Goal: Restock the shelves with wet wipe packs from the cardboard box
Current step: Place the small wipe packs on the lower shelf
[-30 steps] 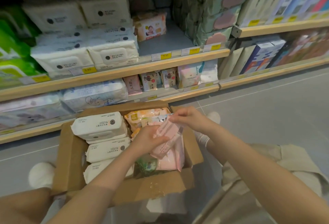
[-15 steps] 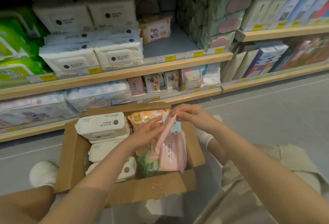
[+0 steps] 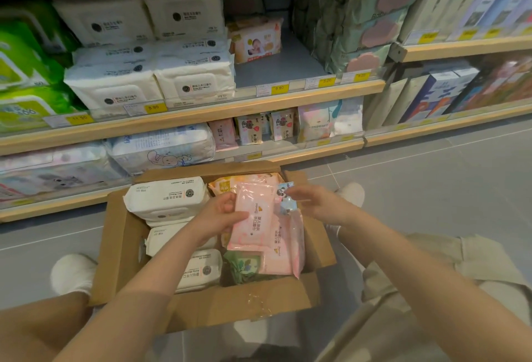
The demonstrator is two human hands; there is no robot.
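An open cardboard box [image 3: 218, 305] sits on the floor between my knees, below the shelves. My left hand [image 3: 220, 216] is shut on a flat pink wet wipe pack [image 3: 254, 214], held face up just above the box. My right hand [image 3: 319, 203] is beside it, fingertips at the corner of a small blue panda-print pack [image 3: 284, 199]; whether it grips that pack is unclear. Inside the box lie white wipe packs [image 3: 168, 194] on the left, more pink packs [image 3: 283, 258] on the right, an orange pack [image 3: 227, 184] and a green one [image 3: 244, 268].
The middle shelf [image 3: 259, 102] carries white packs [image 3: 198, 79], green packs [image 3: 20, 73] and one baby-print pack [image 3: 257, 40] at the back of a gap. Small pink packs [image 3: 223, 134] stand on the bottom shelf. My white shoes [image 3: 73, 272] flank the box on grey floor.
The pink pack has turned from edge-on to flat and face up in my left hand. My right hand has come off its top edge and moved slightly right.
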